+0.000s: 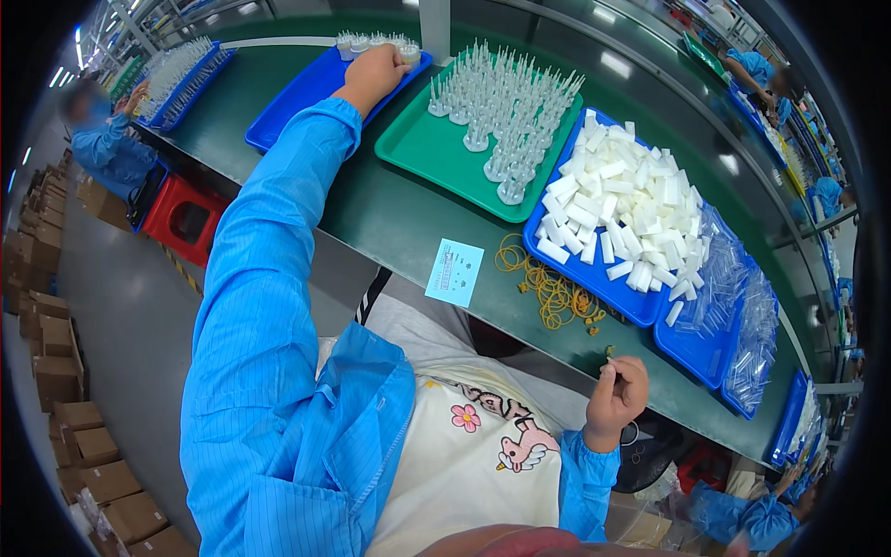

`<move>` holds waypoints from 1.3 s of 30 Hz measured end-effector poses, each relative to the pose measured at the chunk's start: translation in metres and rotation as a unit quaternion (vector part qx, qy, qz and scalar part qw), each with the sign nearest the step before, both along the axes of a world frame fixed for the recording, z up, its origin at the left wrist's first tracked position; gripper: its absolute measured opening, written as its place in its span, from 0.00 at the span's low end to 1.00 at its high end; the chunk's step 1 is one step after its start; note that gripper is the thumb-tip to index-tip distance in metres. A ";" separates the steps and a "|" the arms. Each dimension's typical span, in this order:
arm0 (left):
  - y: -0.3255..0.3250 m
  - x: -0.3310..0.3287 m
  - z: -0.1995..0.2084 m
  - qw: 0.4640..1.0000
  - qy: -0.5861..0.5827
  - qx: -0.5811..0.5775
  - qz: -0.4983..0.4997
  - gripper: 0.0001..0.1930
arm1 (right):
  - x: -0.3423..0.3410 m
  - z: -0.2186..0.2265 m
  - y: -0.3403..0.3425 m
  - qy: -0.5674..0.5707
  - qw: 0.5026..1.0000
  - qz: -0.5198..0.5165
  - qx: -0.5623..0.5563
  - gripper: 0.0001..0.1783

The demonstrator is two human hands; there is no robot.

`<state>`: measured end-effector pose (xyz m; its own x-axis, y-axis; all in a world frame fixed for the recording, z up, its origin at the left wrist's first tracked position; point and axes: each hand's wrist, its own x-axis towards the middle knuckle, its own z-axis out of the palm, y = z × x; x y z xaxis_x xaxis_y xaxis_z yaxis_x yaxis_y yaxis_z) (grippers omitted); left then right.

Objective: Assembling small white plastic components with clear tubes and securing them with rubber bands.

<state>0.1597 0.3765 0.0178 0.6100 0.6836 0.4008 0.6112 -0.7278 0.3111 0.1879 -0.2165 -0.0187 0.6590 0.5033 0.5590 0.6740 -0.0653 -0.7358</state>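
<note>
My left hand [374, 76] reaches far across the bench to the back end of a blue tray [290, 104]. Its fingers close on one of several translucent white pieces [362, 43] grouped there; the grip is partly hidden. Low on the right, at the bench's near edge, my right hand [617, 399] is closed, with a small yellowish piece [610, 352] at its fingertips, too small to make out. Loose yellow rubber bands [557, 295] lie on the bench near it. Between my hands, a green tray [418, 139] holds many upright clear parts with thin stems [510, 111].
A blue tray [568, 263] is heaped with white foam-like blocks [622, 204]. Blue trays with clear tubes [752, 325] stand further right. A pale blue printed card [455, 272] lies at the front edge. A co-worker [104, 139] sits left, near a red stool [188, 221].
</note>
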 end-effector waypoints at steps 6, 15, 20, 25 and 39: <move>0.013 0.003 -0.003 0.998 0.055 0.038 0.002 0.15 | -0.001 0.000 0.000 0.001 1.000 -0.010 0.006 0.04; -0.049 -0.017 0.022 0.986 0.052 0.032 -0.154 0.13 | 0.009 0.011 0.006 -0.008 0.999 -0.034 0.013 0.06; -0.072 -0.019 -0.002 0.974 -0.026 0.035 -0.220 0.15 | 0.038 0.047 0.023 -0.150 0.984 -0.057 -0.077 0.08; -0.058 -0.009 -0.016 0.981 -0.040 0.034 -0.184 0.13 | 0.088 0.050 0.048 -0.205 0.963 -0.097 -0.144 0.14; -0.144 -0.079 0.008 0.688 -0.402 -0.546 -0.259 0.25 | 0.122 0.046 0.082 -0.319 0.923 -0.132 -0.170 0.09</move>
